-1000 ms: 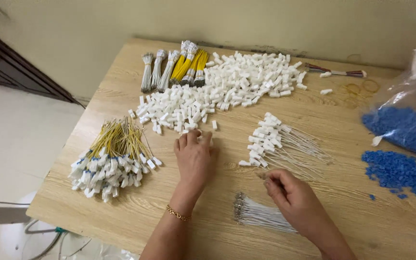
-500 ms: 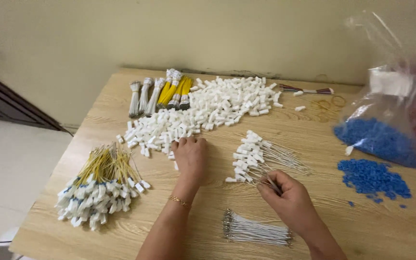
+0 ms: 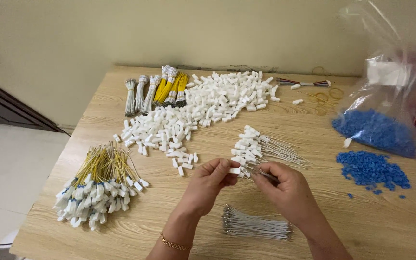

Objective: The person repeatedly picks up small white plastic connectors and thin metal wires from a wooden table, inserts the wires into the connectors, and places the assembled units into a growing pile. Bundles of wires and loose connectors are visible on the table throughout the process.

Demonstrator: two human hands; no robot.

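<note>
Left hand pinches a small white connector at its sides, right hand closed on a thin grey wire, both over the near table; light, bendy stuff, probably best gripped close to the tip; loose white connector heap far left.

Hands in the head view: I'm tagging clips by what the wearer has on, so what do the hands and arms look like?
Both are bare, with no gloves and no sleeves in view. The left hand has a thin gold-coloured chain bracelet at the wrist. The right hand shows no ring, watch or band, and its forearm is bare too.
</note>
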